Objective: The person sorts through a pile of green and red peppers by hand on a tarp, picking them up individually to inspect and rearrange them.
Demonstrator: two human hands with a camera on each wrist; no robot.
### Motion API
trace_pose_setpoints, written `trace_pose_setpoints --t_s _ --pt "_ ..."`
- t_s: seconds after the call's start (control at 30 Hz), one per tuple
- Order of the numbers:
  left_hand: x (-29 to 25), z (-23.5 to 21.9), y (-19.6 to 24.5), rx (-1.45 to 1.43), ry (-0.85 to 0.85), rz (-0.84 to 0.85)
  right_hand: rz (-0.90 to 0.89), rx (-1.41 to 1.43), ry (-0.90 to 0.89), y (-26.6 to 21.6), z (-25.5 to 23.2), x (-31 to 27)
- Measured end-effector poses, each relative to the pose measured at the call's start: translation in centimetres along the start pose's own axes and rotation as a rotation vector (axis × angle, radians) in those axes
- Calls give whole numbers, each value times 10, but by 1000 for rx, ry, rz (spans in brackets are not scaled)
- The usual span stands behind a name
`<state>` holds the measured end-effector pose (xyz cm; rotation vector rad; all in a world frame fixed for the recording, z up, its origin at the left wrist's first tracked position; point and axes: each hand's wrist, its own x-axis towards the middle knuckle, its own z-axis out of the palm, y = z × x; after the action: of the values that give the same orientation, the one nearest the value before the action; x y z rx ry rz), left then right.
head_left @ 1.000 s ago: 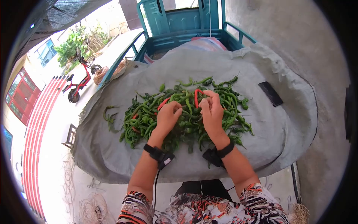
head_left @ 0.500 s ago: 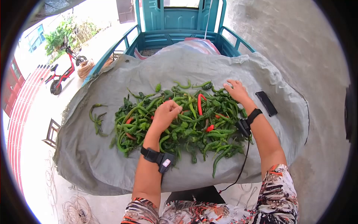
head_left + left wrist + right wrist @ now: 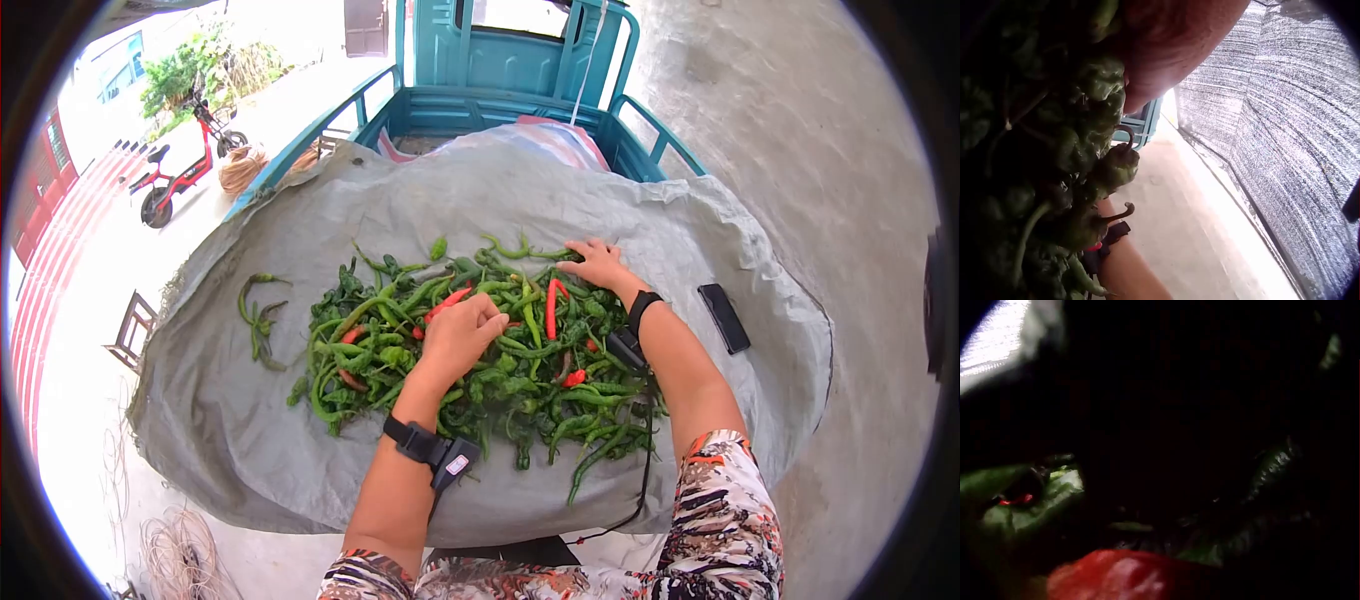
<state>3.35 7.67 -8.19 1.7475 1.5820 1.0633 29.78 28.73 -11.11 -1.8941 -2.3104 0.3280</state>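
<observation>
A heap of green chili peppers (image 3: 390,350) with a few red ones lies on a grey cloth. My left hand (image 3: 462,335) rests low over the middle of the heap, its fingers bent down beside a red pepper (image 3: 450,302). I cannot tell whether it holds a pepper, since the fingertips are hidden. At the heap's far right edge, my right hand (image 3: 600,265) reaches with spread fingers onto green peppers. A longer red pepper (image 3: 551,308) lies between the hands. In the left wrist view, wrinkled green peppers (image 3: 1100,169) fill the left side. The right wrist view is mostly dark, with a red pepper (image 3: 1122,575) at the bottom.
The grey cloth (image 3: 240,440) covers the back of a blue-green cargo bed (image 3: 510,70). A black phone (image 3: 724,318) lies on it at right. Several peppers (image 3: 258,320) lie apart at left. A red electric bike (image 3: 185,175) stands beyond.
My right hand has left the middle of the heap and moved to its far right edge, its fingers spreading. My left hand has stayed over the middle. The head view has shifted slightly.
</observation>
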Motion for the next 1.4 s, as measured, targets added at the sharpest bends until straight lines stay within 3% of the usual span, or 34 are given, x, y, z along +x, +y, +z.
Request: trace_pose_setpoints --t_s 0.17,0.27,0.3,0.43,0.53,0.63,0.73,0.77,0.8,0.87,0.97,1.07,1.1,1.17,1.3,1.4 --pt "0 0 4 45 -14 -21 -229 -65 -78 12 -2 8" --pt "1 5 -3 -2 50 50 -244 27 -10 -6 -15 -9" --pt "1 1 -1 50 3 15 -179 176 -228 -15 -30 -20" --pt "1 5 -5 -9 40 49 -100 369 -370 -35 -43 -51" --pt "2 5 -7 -28 39 59 -114 559 -359 -52 -60 -85" --pt "2 4 -6 -24 37 54 -376 582 -302 -56 -58 -105" --pt "4 6 -10 -22 61 97 -345 433 -437 -90 -71 -160" --pt "4 6 -10 -17 50 102 -398 443 -251 -92 -54 -176" --pt "5 6 -11 -14 55 101 -374 230 -107 -107 -55 -194" --pt "9 9 -14 -8 72 97 -500 121 -3 -116 -59 -211" --pt "10 6 -13 -84 38 47 -542 108 68 -125 -56 -226" --pt "6 9 -11 -123 66 76 -451 542 193 -139 -47 -230" --pt "4 8 -8 -130 89 103 -486 522 346 -139 -47 -227" --pt "4 0 -4 -69 17 85 -432 936 374 -137 -51 -221" --pt "3 -1 -3 -234 40 134 -253 1717 200 -130 -59 -209" --pt "2 -6 5 -496 -28 139 -176 1866 182 -131 -51 -200"
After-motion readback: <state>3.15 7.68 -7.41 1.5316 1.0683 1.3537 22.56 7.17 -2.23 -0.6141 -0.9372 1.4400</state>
